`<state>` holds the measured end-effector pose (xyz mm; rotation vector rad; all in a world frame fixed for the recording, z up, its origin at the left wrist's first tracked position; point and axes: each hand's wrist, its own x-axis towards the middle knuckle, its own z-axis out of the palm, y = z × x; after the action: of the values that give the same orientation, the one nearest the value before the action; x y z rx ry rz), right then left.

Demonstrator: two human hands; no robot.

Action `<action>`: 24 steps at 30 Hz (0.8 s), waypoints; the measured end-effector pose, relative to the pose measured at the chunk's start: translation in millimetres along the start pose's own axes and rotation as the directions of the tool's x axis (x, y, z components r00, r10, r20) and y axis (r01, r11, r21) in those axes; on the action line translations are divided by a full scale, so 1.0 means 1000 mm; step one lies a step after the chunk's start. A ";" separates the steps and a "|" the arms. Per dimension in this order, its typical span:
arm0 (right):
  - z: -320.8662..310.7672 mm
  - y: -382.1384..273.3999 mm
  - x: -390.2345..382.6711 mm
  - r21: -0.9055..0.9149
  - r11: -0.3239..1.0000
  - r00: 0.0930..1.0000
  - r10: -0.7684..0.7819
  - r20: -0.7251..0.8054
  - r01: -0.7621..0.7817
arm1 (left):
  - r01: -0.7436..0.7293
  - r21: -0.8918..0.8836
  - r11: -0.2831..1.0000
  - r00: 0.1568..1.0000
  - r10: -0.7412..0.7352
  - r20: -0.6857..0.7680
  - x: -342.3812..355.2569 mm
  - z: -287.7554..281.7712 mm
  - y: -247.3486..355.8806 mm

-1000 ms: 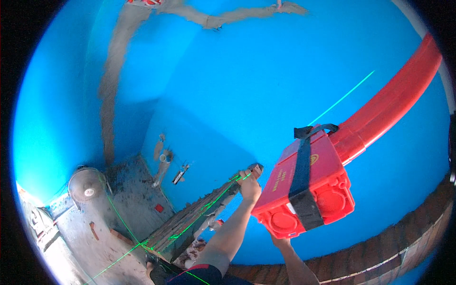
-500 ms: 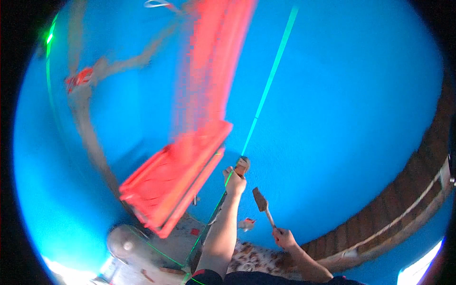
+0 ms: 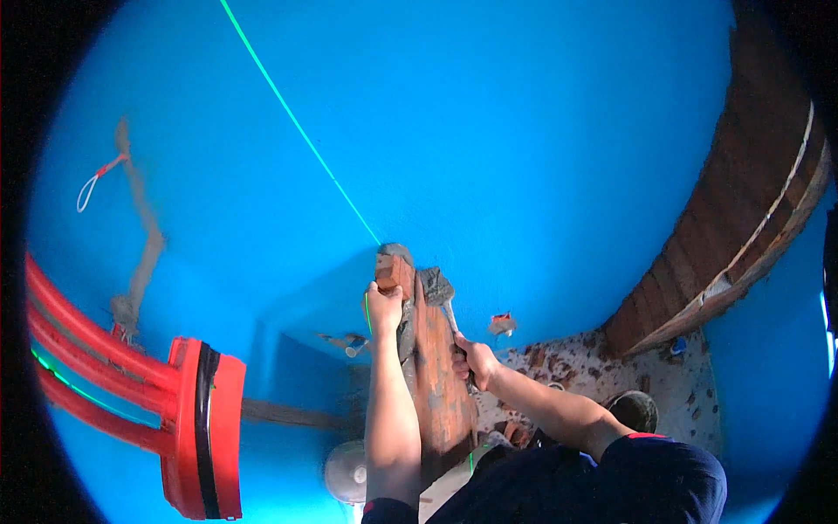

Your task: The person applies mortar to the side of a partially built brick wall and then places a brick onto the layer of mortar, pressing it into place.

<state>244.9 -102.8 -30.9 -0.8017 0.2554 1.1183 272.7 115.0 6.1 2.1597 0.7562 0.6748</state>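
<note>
My left hand (image 3: 384,310) is closed on a red brick (image 3: 393,272) with grey mortar on its top, at the far end of a narrow brick wall (image 3: 436,375) below me. My right hand (image 3: 476,362) grips the handle of a trowel (image 3: 435,286), whose mortar-covered blade lies just right of the held brick, against the top of that wall. A thin green laser line (image 3: 301,131) runs down the blue wall (image 3: 524,131) to the brick.
A red plastic box (image 3: 223,428) with a black strap and red tubes hangs at left. A curved brick ledge (image 3: 733,192) runs along the right. Below are a bucket (image 3: 642,419), rubble on the floor (image 3: 585,367) and a fan (image 3: 345,472). A white loop (image 3: 85,194) sticks out at upper left.
The view has turned, and the red box has shifted left and lower. The trowel has moved up and left to beside the brick, which is still in my left hand.
</note>
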 end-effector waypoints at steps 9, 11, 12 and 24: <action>0.012 -0.002 0.003 0.143 0.989 0.994 -0.038 0.102 0.023 | -0.039 -0.001 0.999 0.999 0.039 0.030 -0.014 0.000 0.009; 0.021 -0.002 -0.003 0.186 0.982 0.988 -0.017 0.151 -0.012 | -0.048 0.037 0.998 0.999 0.048 0.018 -0.014 -0.004 0.001; 0.025 -0.002 -0.007 0.179 0.983 0.989 -0.001 0.148 -0.026 | -0.057 0.067 0.996 0.998 0.057 0.006 -0.014 -0.008 -0.003; 0.037 -0.013 -0.022 0.223 0.974 0.995 0.017 0.097 -0.038 | -0.061 0.051 0.997 0.998 0.061 0.015 -0.026 -0.007 0.019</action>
<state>238.8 -95.7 13.1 -0.5442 0.3090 1.1272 256.0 90.4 19.0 2.2400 0.7102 0.6783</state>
